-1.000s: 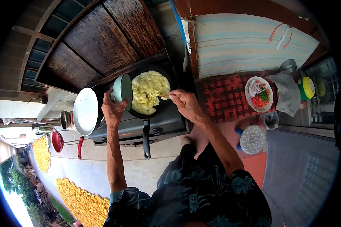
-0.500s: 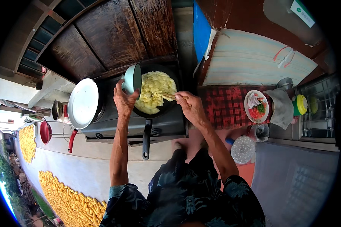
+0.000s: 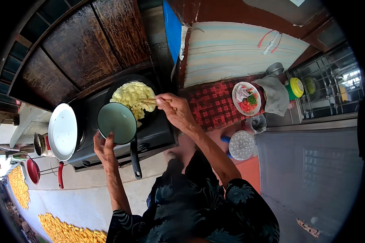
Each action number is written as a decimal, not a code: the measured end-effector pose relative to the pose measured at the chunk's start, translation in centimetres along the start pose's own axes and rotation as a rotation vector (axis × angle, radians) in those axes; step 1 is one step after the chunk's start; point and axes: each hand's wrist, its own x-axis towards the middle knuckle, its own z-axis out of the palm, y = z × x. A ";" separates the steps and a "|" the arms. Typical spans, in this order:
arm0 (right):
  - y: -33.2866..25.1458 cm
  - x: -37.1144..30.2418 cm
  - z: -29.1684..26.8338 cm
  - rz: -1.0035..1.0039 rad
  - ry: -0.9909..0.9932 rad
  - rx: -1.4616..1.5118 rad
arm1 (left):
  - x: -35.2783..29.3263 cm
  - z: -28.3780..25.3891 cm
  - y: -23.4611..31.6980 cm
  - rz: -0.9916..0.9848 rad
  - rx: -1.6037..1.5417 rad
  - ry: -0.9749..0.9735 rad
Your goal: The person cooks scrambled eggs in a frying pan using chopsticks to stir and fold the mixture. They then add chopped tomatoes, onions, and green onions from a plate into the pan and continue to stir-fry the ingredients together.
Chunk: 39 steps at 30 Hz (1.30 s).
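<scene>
Bowl [image 3: 117,121] has swung from tipped on its side at the pan's left to the pan's near-left side, mouth now facing us. Our hands are apart: left hand [image 3: 105,152] clamped on the bowl's rim, right hand [image 3: 175,110] closed round chopsticks [image 3: 148,101], tips at the egg mix [image 3: 127,94]. Progress, our read: pouring looks done, no contents visible in the bowl; egg mix looks puffed and largely set. Remaining: all of it we see is in the pan [image 3: 149,115]; chopped vegetables [image 3: 247,105] sit on a plate [image 3: 236,93], none seen in the pan. Egg mix lies just beyond the bowl, ahead of both hands, partly hidden by it. Further out: stove [image 3: 150,139] under the pan, white pan [image 3: 63,129] at left, red checked cloth [image 3: 205,105] at right.
</scene>
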 end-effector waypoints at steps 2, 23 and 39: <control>-0.9 1.0 -0.8 -0.032 -0.045 -0.003 | -2.3 1.1 -0.7 -0.010 -0.106 -0.100; 0.4 4.6 -4.4 0.181 -0.467 0.170 | -8.4 32.8 -20.8 0.129 0.047 -0.492; 3.4 6.0 -0.8 0.237 -0.736 0.063 | -7.2 0.1 -10.4 -0.194 0.749 0.070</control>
